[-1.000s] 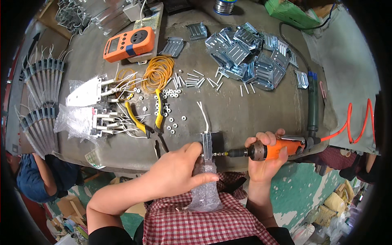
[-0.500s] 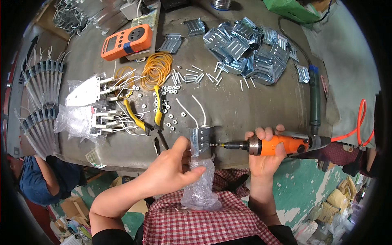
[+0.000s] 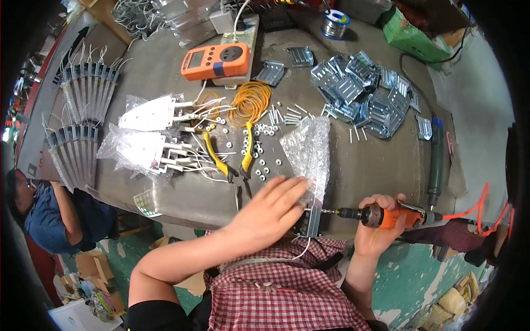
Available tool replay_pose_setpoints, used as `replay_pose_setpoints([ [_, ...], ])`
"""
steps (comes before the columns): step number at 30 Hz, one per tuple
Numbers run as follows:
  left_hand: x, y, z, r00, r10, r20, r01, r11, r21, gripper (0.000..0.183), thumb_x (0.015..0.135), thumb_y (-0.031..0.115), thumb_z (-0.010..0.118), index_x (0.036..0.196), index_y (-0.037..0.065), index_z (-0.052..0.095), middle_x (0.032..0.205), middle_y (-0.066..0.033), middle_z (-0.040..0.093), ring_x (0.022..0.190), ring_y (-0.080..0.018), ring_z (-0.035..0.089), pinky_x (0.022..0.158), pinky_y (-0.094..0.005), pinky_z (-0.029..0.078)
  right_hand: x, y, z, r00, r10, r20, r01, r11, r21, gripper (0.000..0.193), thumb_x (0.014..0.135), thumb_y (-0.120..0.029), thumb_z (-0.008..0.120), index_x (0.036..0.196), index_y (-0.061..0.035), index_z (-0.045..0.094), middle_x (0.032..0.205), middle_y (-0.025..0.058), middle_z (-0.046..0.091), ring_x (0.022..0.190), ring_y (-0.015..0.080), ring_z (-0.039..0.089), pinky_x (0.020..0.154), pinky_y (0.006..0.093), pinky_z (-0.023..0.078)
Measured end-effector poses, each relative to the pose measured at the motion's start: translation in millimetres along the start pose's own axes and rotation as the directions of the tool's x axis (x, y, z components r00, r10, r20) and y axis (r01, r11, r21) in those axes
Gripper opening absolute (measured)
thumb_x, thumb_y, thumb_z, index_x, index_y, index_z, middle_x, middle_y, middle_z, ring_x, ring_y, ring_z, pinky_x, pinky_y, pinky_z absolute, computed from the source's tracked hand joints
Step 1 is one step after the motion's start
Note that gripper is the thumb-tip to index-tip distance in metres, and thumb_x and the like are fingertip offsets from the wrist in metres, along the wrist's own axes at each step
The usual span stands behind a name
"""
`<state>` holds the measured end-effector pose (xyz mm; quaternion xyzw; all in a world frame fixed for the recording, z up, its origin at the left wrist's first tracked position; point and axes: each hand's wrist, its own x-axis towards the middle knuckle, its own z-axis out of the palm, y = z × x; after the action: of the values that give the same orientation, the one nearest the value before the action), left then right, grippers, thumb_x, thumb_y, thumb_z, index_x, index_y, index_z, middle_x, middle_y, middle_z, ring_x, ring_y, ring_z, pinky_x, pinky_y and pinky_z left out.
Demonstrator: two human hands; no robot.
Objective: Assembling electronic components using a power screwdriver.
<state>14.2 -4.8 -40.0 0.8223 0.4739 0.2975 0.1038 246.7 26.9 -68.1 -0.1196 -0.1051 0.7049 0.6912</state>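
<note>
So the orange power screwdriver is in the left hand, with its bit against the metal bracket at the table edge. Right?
Not quite: the head view shows the orange power screwdriver in the right hand. The left hand steadies the metal bracket at the table edge. The bit does meet the bracket.

I'm holding the bracket at the table's near edge, driver to its right, pliers lying behind.
</note>
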Motion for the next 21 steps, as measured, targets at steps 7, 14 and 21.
replay_pose_setpoints([
  [7,30,-39,-22,0.992,-0.078,0.098,0.04,0.939,0.342,0.029,0.065,0.003,0.056,0.093,-0.001,0.06,0.089,-0.0091,0.056,0.081,-0.0248,0.055,0.073,-0.033,0.047,2,3,-4,0.999,0.022,-0.038,-0.02,0.998,0.052,0.041,0.08,-0.023,0.065,0.115,-0.0157,0.047,0.088,0.0007,0.048,0.092,0.0168,0.046,0.092,0.0403,0.034],
  [14,24,-19,-31,0.98,-0.186,0.074,0.195,0.967,-0.16,0.014,0.074,0.001,0.061,0.088,0.002,0.06,0.081,-0.01,0.059,0.076,-0.0267,0.058,0.065,-0.0353,0.048,4,4,1,1.0,0.004,-0.017,-0.004,1.0,0.022,0.041,0.079,-0.025,0.065,0.115,-0.0156,0.047,0.086,0.0005,0.049,0.09,0.0163,0.046,0.092,0.0394,0.034],
  [21,13,1,-28,0.985,-0.172,0.014,0.171,0.965,-0.197,0.04,0.067,-0.004,0.07,0.103,0.002,0.054,0.082,-0.01,0.062,0.072,-0.0236,0.062,0.06,-0.0303,0.05,6,9,3,0.999,0.034,-0.018,-0.033,0.999,0.028,0.042,0.08,-0.026,0.065,0.115,-0.015,0.046,0.086,0.0006,0.051,0.09,0.0162,0.048,0.091,0.0392,0.034],
])
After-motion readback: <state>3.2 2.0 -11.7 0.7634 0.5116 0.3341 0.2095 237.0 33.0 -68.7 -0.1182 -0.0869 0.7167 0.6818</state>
